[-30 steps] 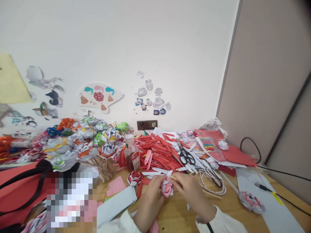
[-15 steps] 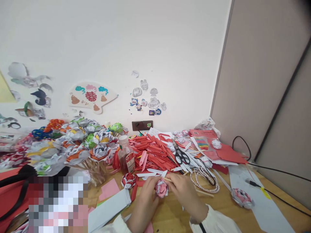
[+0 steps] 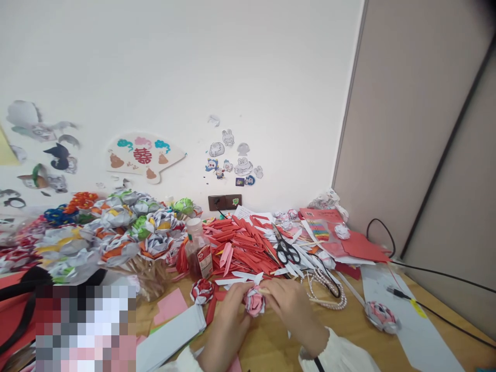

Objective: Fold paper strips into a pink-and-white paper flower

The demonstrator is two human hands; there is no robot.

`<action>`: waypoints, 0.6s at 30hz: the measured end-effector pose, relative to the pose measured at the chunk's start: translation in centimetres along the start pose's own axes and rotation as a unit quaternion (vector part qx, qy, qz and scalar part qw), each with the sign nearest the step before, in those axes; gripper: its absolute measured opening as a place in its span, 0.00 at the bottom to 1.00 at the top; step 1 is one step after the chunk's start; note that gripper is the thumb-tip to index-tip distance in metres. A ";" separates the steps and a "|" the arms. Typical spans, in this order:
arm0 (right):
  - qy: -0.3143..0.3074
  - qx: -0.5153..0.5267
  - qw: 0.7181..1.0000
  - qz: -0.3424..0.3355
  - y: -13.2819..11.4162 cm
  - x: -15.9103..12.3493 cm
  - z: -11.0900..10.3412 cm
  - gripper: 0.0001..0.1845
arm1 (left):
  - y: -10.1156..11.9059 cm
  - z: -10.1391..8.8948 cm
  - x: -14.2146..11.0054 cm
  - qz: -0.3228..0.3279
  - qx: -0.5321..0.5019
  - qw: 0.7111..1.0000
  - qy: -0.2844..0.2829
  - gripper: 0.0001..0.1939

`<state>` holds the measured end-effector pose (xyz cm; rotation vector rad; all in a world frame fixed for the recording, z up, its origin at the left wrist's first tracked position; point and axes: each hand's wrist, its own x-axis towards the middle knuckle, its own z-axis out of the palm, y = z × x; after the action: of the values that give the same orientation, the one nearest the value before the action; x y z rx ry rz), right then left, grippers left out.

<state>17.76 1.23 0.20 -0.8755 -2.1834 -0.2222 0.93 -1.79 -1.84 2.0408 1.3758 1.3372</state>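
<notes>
A pink-and-white paper flower [image 3: 254, 304] sits between my two hands above the wooden table. My left hand [image 3: 231, 312] closes round the flower's left side. From the right, my right hand [image 3: 290, 309] pinches a thin pale wooden stick [image 3: 264, 292] whose end lies against the top of the flower. Its fingertips are partly hidden by the hand itself. Left of my left hand lies a red-and-white paper flower [image 3: 202, 291]. Folded red paper strips [image 3: 242, 243] are heaped just behind my hands, with black-handled scissors [image 3: 287, 250] on top.
Many finished paper flowers [image 3: 118, 248] crowd the left side. A glue bottle [image 3: 194, 253] stands beside the strips. White paper slips [image 3: 172, 338] lie front left. To the right are a pearl string [image 3: 329, 300], another paper flower [image 3: 382, 316] and a black cable [image 3: 437, 323].
The whole view has shifted slightly to the left. Both hands keep hold at the flower, and my right fingers have moved a little closer over the stick and flower.
</notes>
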 end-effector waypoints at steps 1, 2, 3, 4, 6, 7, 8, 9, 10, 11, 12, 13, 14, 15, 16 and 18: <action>-0.006 0.001 1.000 -0.001 0.0 0.0 0.0 0.12 | -0.1 0.0 0.0 0.003 0.002 1.000 -0.001 0.26; -0.013 0.000 1.000 -0.006 0.0 0.0 0.0 0.11 | -0.1 0.0 -0.1 0.007 0.003 1.000 -0.001 0.27; -0.022 -0.004 1.000 -0.008 0.0 -0.1 0.1 0.10 | -0.2 0.0 -0.1 0.009 0.004 1.000 -0.001 0.27; -0.031 -0.007 0.999 -0.008 0.0 -0.1 0.2 0.10 | -0.2 0.0 -0.1 0.009 0.003 1.000 -0.002 0.27; -0.047 -0.006 0.999 -0.001 0.0 -0.1 0.3 0.09 | -0.1 -0.1 -0.1 0.005 -0.002 1.000 -0.007 0.26; -0.051 -0.003 0.999 0.004 0.0 -0.1 0.3 0.09 | 0.0 -0.1 -0.1 0.002 -0.005 1.000 -0.010 0.26; -0.051 0.003 0.999 0.010 0.0 0.0 0.3 0.09 | 0.2 -0.2 0.0 0.000 -0.007 1.000 -0.012 0.26; -0.047 0.010 0.999 0.017 0.0 0.0 0.2 0.09 | 0.3 -0.2 0.0 -0.002 -0.008 1.000 -0.011 0.26; -0.040 0.020 0.999 0.024 0.0 0.0 0.2 0.10 | 0.3 -0.2 0.0 -0.003 -0.008 1.000 -0.009 0.26; -0.032 0.033 0.998 0.030 -0.1 0.1 0.2 0.10 | 0.4 -0.2 0.0 -0.003 -0.008 1.000 -0.007 0.25; -0.023 0.048 0.998 0.035 -0.1 0.1 0.1 0.11 | 0.4 -0.2 0.0 -0.003 -0.006 1.000 -0.005 0.25; -0.016 0.063 0.997 0.039 -0.2 0.1 0.1 0.12 | 0.4 -0.2 0.0 -0.003 -0.005 1.000 -0.005 0.25; -0.010 0.077 0.996 0.042 -0.2 0.1 0.1 0.13 | 0.4 -0.3 0.0 -0.002 -0.003 1.000 -0.006 0.24; -0.005 0.088 0.995 0.046 -0.3 0.1 0.1 0.14 | 0.4 -0.3 -0.1 0.000 -0.001 1.000 -0.007 0.25; 0.001 0.096 0.994 0.052 -0.3 0.1 0.1 0.14 | 0.4 -0.3 -0.1 0.002 0.003 1.000 -0.009 0.25; 0.008 0.100 0.993 0.068 -0.3 0.2 0.1 0.15 | 0.4 -0.2 0.0 0.006 0.012 1.000 -0.013 0.25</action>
<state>17.41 1.11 0.31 -0.9007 -2.0797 0.0565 0.95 -2.06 -1.46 2.0779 1.3763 1.2994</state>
